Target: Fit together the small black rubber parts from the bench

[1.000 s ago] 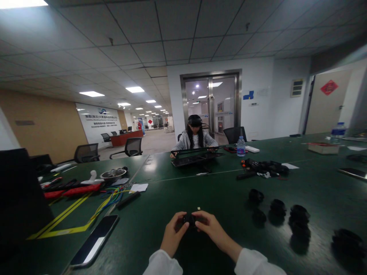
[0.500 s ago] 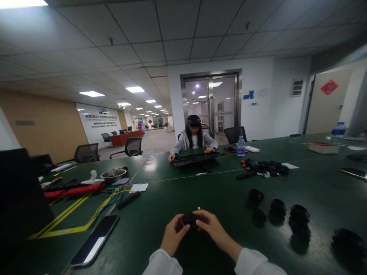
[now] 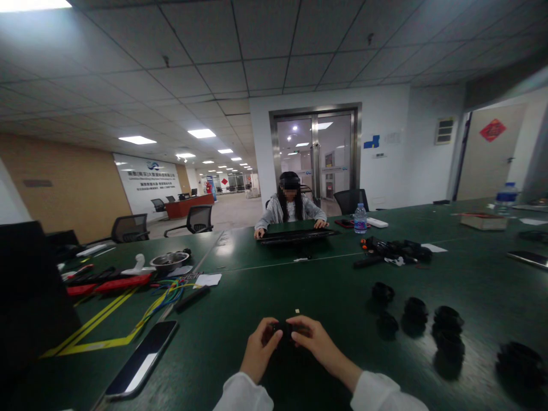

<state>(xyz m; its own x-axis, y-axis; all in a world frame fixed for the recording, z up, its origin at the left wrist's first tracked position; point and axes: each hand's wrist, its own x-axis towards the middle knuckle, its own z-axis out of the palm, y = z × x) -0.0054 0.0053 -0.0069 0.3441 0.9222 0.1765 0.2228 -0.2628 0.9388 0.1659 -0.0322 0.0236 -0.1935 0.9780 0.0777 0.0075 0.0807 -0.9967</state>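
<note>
1. Head view, your grip: you've got the small black, rounded, plastic-looking part (image 3: 284, 329) right between your two hands, kinda raised off the glossy dark green tabletop (image 3: 240, 302), though I can't swear there's clear air under it.
2. Same view, left side: your bare left hand (image 3: 259, 347) has thumb and fingers closed in on the part's left end, narrow gap, fingertips on it as far as I can see.
3. Right side: your bare right hand (image 3: 315, 339) pinches from the opposite end, thumb and fingers also narrow. Neither hand is nearer, honestly; both look to be touching it.
4. The relation that matters, imo: the part lies inward of both sets of fingertips, right of your left ones and left of your right ones. Its long axis seems to run side to side, from hand to hand, but it's dark and mostly covered, so don't quote me.
5. Around it: a tiny pale square chip (image 3: 297, 311) sits just beyond your fingers. The scattered black, chunky, ring-like pieces (image 3: 415, 309) are well off to the right, so your right hand is closer to those.
</note>
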